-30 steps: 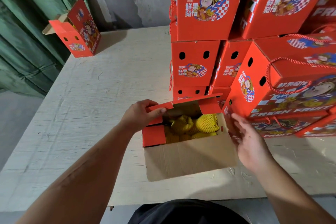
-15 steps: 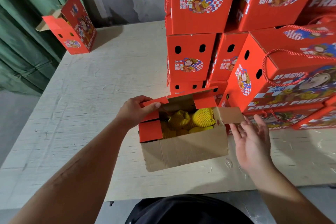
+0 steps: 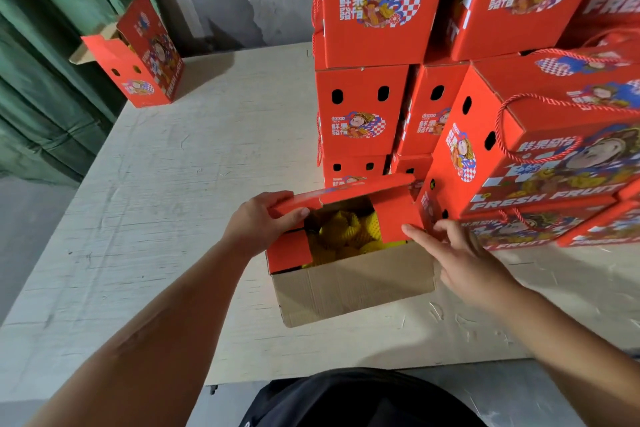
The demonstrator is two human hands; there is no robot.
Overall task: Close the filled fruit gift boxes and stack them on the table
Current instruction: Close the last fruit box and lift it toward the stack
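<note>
Left hand (image 3: 261, 224) pinches left red flap of open red cardboard fruit box (image 3: 349, 274); right hand (image 3: 460, 253), fingers straight, presses right flap (image 3: 393, 215) inward; brown front flap nearest wearer, unfolded

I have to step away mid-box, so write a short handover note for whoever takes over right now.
Left hand grips the left side flap of the open box at the table's near edge.
Right hand, fingers straight, pushes the right side flap inward.
Netted yellow fruit still shows inside.
Done: closed boxes stacked behind.
Left: fold the remaining flaps, stack this box; another open box waits at the far left.
</note>
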